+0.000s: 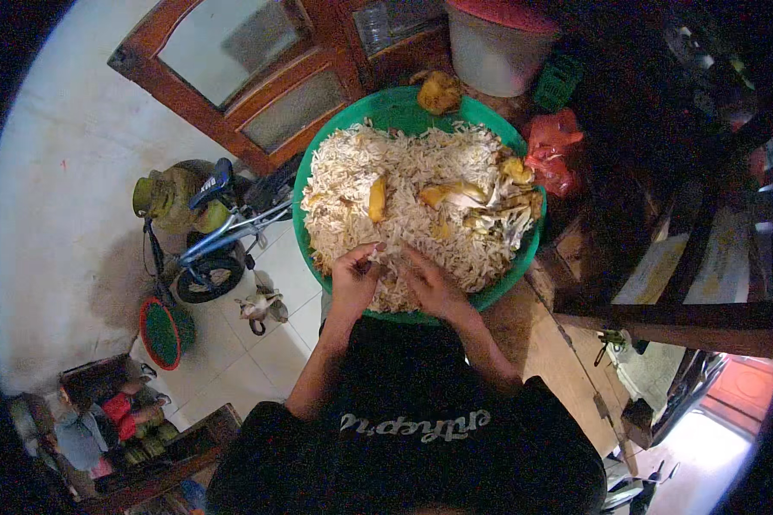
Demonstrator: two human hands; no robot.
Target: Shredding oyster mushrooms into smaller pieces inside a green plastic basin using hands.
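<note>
In front of me is a large green plastic basin (303, 248) heaped with pale shredded strips (354, 154), whose exact kind I cannot tell. Over the near part of the heap, my left hand (354, 277) pinches a small pale piece between thumb and fingertips. Close on its right, my right hand (431, 283) has its fingers spread at the strips; whether it grips any is unclear. A yellowish-brown piece (377, 199) lies upright in the heap beyond my hands, and longer yellowish pieces (454, 194) lie to the right. A brown lump (439, 93) rests at the basin's far rim.
A red plastic bag (554, 151) and a white bucket with a red lid (499, 51) stand beyond the basin. A wooden cabinet (238, 122) is at the far left. A small bicycle (216, 248), a green basket with a red rim (161, 335) and gas cylinders (174, 193) are at left.
</note>
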